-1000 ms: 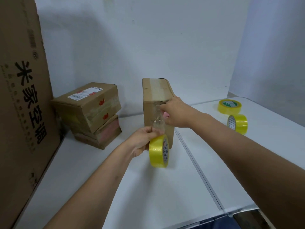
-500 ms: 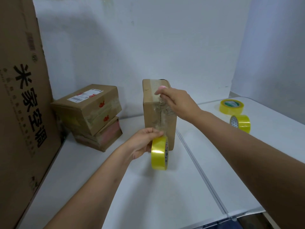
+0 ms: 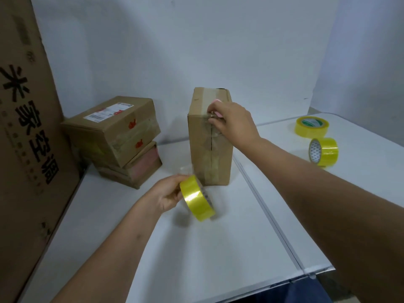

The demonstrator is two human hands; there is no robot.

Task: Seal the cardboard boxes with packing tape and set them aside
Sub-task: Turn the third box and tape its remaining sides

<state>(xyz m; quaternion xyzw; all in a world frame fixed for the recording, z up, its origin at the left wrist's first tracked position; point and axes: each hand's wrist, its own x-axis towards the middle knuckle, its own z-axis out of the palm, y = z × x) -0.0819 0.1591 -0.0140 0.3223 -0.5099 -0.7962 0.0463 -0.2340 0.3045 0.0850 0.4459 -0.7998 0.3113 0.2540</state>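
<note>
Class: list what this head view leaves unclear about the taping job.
- Upright box: far sides hidden by its own body.
- Right hand: fingertip contact blurred.
- Tape roll in left hand: free strip transparent, its end unclear.
- Stacked boxes: label print too small.

Matt brown cardboard box (image 3: 211, 147) is showing glossy clear tape; the yellow tape roll (image 3: 197, 201) is gleaming above the smooth white table (image 3: 196, 259).

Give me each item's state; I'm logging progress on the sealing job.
Upright cardboard box: standing on end, front seam taped.
Held tape roll: gripped, off the table.
Left hand: grips the roll.
Right hand: fingers on the box's upper front.
Stacked boxes: taped, set aside.
Spare tape rolls: idle on the table.
</note>
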